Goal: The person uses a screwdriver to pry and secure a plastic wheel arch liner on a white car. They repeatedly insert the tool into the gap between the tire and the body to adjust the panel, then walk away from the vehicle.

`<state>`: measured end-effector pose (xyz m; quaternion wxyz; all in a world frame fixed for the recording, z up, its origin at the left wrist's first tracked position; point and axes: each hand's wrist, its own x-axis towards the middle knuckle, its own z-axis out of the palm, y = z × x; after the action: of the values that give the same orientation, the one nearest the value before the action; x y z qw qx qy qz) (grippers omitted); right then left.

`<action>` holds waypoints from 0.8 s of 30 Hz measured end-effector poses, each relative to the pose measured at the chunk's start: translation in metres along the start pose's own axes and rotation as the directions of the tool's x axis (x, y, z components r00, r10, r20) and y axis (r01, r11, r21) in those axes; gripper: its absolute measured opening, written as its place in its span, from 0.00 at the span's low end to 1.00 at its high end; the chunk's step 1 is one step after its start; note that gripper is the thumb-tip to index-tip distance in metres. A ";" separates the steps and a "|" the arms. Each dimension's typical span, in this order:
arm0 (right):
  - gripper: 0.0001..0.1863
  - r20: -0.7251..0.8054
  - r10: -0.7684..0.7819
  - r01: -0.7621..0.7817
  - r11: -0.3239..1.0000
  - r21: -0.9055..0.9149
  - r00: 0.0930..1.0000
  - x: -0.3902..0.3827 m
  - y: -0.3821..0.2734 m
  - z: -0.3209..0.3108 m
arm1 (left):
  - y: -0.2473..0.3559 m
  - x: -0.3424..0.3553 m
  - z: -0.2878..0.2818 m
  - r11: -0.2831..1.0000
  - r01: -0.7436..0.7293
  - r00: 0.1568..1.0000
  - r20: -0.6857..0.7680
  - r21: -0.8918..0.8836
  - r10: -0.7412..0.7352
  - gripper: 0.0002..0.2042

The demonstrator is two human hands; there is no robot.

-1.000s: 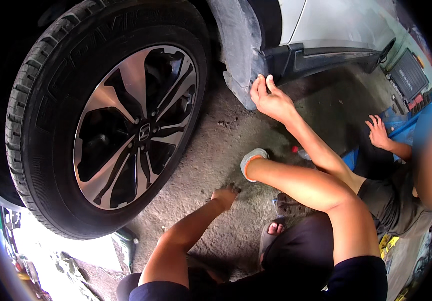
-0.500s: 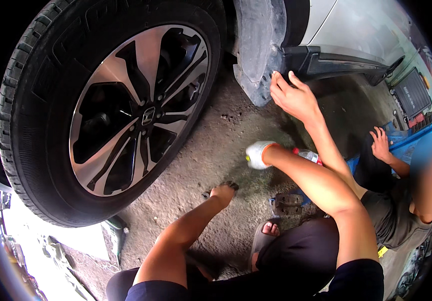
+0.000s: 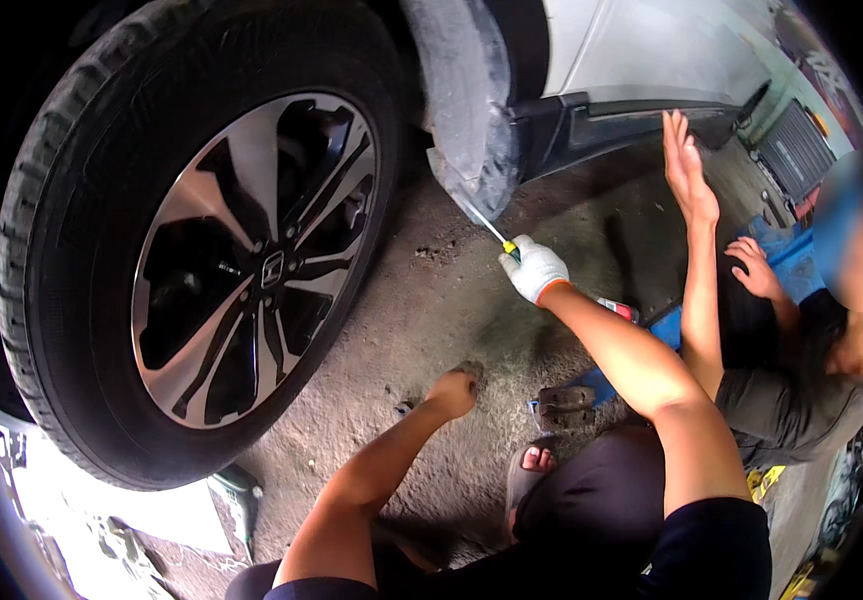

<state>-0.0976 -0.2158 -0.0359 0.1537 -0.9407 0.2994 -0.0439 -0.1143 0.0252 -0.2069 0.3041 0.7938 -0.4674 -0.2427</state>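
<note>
My right hand, in a white glove, is shut on a screwdriver with a yellow-green handle. The screwdriver's thin shaft points up-left at the lower edge of the dusty mud flap behind the car wheel. My bare left hand is propped on the concrete floor below, fingers bunched together and holding nothing. The black tyre with its silver and black alloy rim fills the left half of the view.
A co-worker sits at the right, one bare hand raised beside the dark sill trim, the other hand lower down. A sandalled foot and a small red and white can are on the floor.
My gloved right hand has moved up toward the mud flap and the screwdriver now shows in it. The co-worker's raised hand has shifted right, away from the flap. My left hand stays on the floor.
</note>
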 end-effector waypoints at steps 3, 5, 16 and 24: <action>0.12 0.005 -0.199 0.194 0.950 -0.246 0.980 0.010 0.022 -0.017 | -0.005 0.016 0.008 0.821 0.207 0.978 0.087 -0.532 -0.191 0.10; 0.13 0.023 -0.392 0.381 0.875 -0.298 0.920 0.021 0.030 -0.024 | -0.013 0.023 0.012 0.729 0.306 0.951 0.160 -0.612 -0.265 0.10; 0.26 0.168 -0.251 0.272 0.955 -0.117 0.953 0.022 -0.020 -0.041 | 0.015 0.032 -0.002 0.493 0.416 0.905 0.295 -0.764 -0.307 0.10; 0.26 0.134 -0.266 0.279 0.957 -0.086 0.955 0.028 -0.010 -0.039 | 0.025 0.040 -0.018 0.548 0.349 0.936 0.251 -0.760 -0.248 0.08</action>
<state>-0.0754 -0.2344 0.0040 0.1150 -0.9806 0.1588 0.0080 -0.0996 -0.0151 -0.1801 0.5513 0.6276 -0.1852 -0.5175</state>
